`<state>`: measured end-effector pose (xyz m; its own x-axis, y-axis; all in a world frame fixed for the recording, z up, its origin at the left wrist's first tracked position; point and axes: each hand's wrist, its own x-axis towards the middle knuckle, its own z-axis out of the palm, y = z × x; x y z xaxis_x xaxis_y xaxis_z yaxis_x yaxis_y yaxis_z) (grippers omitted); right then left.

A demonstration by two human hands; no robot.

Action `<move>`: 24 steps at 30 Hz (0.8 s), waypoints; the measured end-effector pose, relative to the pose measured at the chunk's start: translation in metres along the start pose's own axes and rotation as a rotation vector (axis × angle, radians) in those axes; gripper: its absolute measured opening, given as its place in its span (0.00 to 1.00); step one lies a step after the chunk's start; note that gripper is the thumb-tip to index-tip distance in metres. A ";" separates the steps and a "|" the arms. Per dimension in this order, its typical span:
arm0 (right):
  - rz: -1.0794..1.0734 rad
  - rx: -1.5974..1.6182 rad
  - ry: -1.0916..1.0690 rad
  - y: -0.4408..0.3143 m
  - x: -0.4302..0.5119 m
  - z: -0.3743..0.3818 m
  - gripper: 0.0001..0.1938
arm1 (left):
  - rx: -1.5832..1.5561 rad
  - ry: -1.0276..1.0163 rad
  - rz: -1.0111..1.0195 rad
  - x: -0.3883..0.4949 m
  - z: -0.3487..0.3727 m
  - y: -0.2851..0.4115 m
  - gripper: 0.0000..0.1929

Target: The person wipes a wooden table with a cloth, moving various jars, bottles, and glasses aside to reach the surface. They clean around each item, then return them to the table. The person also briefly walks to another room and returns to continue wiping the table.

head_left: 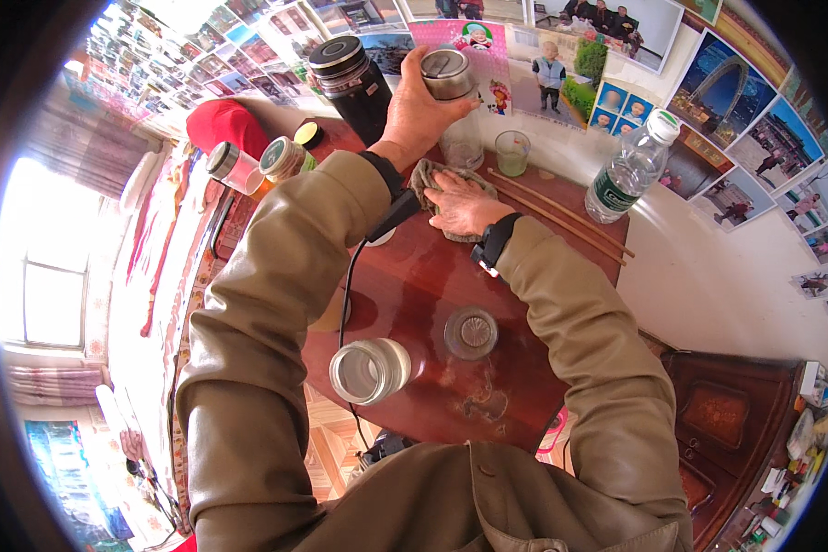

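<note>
My left hand (421, 107) grips a clear jar with a metal lid (447, 74) near the wall, its thumb and fingers spread around the top. Under my right hand (466, 203) lies a crumpled grey-brown cloth (431, 181), pressed on the dark red wooden table (414, 276) beside the jar's base. A small drinking glass (513, 153) stands just right of that jar. Nearer my body are an open glass jar (369, 371) and a clear glass (471, 333). Two wooden chopsticks (559, 217) lie to the right of the cloth.
A tall black-lidded container (352, 86) stands behind my left wrist. Two lidded jars, one red-banded (234, 167) and one with a pale lid (284, 159), are at the left. A plastic water bottle (624, 169) stands at the right edge. A black cable (347, 297) runs beside my left sleeve.
</note>
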<state>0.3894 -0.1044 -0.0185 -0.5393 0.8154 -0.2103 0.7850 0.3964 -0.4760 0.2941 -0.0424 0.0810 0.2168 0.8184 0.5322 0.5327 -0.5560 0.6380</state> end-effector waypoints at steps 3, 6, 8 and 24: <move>-0.034 -0.007 0.013 0.001 0.000 0.000 0.28 | -0.055 0.012 0.007 0.000 0.003 -0.002 0.50; -0.065 -0.002 0.035 0.002 0.002 0.000 0.28 | -0.071 0.004 0.000 0.002 0.003 -0.005 0.49; -0.038 -0.013 0.033 0.000 0.006 0.000 0.28 | -0.062 0.003 0.002 0.001 0.003 -0.005 0.49; 0.142 -0.113 0.226 0.015 0.041 -0.006 0.25 | -0.248 0.128 0.117 0.006 -0.054 0.025 0.45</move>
<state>0.3812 -0.0629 -0.0295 -0.3501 0.9344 -0.0661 0.8834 0.3059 -0.3549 0.2644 -0.0595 0.1300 0.1513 0.7303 0.6661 0.2908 -0.6769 0.6762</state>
